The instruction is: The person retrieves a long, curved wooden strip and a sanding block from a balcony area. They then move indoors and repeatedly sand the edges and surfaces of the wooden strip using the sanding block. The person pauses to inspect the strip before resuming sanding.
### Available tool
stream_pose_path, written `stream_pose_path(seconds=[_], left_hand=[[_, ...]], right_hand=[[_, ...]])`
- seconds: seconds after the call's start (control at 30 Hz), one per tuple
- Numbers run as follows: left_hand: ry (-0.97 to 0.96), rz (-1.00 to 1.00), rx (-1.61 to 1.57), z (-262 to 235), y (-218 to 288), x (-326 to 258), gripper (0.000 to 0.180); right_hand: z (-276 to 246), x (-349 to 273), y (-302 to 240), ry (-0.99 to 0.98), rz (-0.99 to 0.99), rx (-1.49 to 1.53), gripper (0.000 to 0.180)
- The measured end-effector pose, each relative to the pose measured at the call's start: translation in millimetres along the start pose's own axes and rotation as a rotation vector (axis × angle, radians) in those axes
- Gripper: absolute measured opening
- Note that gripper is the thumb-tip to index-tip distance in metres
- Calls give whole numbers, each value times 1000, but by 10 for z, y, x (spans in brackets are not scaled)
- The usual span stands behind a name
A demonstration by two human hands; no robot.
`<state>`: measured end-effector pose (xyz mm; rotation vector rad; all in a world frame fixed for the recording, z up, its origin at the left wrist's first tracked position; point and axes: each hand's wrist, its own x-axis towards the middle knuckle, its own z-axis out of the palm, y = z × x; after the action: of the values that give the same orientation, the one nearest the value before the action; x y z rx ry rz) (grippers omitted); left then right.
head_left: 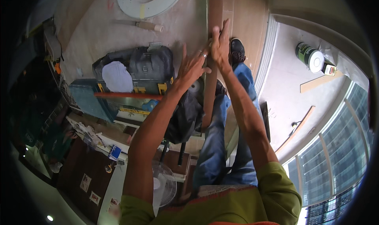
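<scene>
Dusty grey floor spreads ahead of you, with a dark plastic toolbox with yellow latches to your left. Your long, narrow brown wooden board runs away from you, left of your dark laced shoe. Your left hand has its fingers spread apart beside the board; your right hand lies over it, fingers straight and uncurled. Whether either presses firmly, you cannot tell.
</scene>
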<state>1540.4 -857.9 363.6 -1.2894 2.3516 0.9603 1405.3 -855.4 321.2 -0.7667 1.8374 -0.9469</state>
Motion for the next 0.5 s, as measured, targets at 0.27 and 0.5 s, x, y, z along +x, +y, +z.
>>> stream_pose_path(seconds=[0.27, 0.5], left_hand=[[93, 44, 60, -2, -26, 19, 100], [46, 36, 95, -4, 28, 69, 100]], right_hand=[[103, -690, 356, 3, -15, 1, 84], [35, -341, 257, 17, -118, 43, 83]])
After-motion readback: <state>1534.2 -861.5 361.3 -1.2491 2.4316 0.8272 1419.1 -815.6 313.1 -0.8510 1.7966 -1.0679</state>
